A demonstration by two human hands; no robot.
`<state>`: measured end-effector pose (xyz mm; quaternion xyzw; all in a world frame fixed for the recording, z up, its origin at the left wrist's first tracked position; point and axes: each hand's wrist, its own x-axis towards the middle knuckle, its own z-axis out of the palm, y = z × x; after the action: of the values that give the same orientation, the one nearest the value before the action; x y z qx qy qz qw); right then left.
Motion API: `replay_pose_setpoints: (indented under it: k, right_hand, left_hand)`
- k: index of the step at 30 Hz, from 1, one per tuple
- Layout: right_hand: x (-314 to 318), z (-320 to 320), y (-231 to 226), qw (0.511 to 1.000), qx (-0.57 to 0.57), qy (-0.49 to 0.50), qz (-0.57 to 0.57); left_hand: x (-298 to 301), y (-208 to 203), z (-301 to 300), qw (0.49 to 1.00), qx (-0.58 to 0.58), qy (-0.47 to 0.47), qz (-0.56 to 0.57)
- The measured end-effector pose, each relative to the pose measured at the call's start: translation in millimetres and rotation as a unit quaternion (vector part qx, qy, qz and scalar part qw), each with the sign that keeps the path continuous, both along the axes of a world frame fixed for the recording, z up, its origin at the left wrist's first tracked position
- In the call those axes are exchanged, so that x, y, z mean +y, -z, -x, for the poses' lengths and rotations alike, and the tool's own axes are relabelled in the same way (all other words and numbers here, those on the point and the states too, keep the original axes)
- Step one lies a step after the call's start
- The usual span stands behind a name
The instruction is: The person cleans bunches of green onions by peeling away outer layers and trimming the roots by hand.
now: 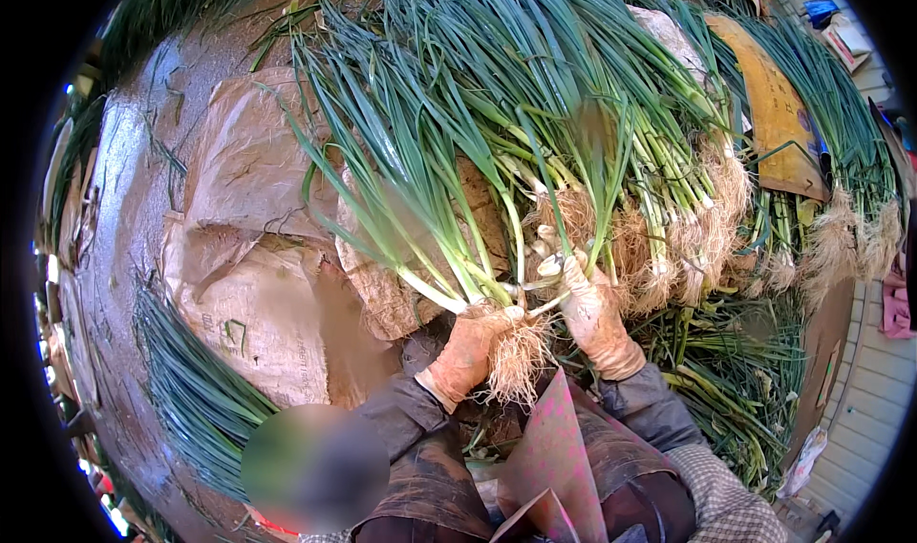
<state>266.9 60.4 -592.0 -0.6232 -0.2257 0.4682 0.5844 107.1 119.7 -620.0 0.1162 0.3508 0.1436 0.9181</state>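
Holding a bunch by its root end, with the right grip close beside

The left grip point(470, 350), gloved, is pressed together around the pale lower stems of a bunch point(449, 256) of green onions. The bunch's long axis runs away from the wearer, forward and somewhat left of that grip, where the leaves fan out. Its roots point(519, 360) hang on the opposite side, just right of the left grip and toward the wearer's lap.

The right grip point(600, 325), gloved too, lies just right of the roots and a little farther forward. Its fingers bend toward pale stem bases point(548, 266) at their tips; I cannot tell whether it pinches one or only touches. The left grip is the nearer of the two to the roots, touching their upper end, while the right stands a little apart from them.

Ahead of both grips spreads a large pile point(535, 56) of onions, its root ends turned back toward the wearer. Right of the right grip lie loose leaves point(731, 390). Left of the left grip are tan sacks point(253, 323), with another bundle point(196, 400) beyond them, near the wearer's side.
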Motion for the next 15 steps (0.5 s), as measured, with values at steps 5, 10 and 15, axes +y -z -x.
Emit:
replay_pose_setpoints:
  k: [5, 10, 15]
  right_hand:
    - [-13, 18, -10, 0.975, 0.209, -0.043, 0.058]
    - [-18, 27, 11, 0.959, 0.281, -0.009, 0.031]
    - [-8, 48, 9, 0.902, 0.373, 0.206, 0.072]
  left_hand:
    - [17, -4, 10, 0.992, -0.071, 0.067, -0.081]
    - [-1, 31, 24, 0.987, -0.106, 0.106, 0.058]
    - [-4, 12, 13, 0.988, -0.134, 0.032, 0.067]
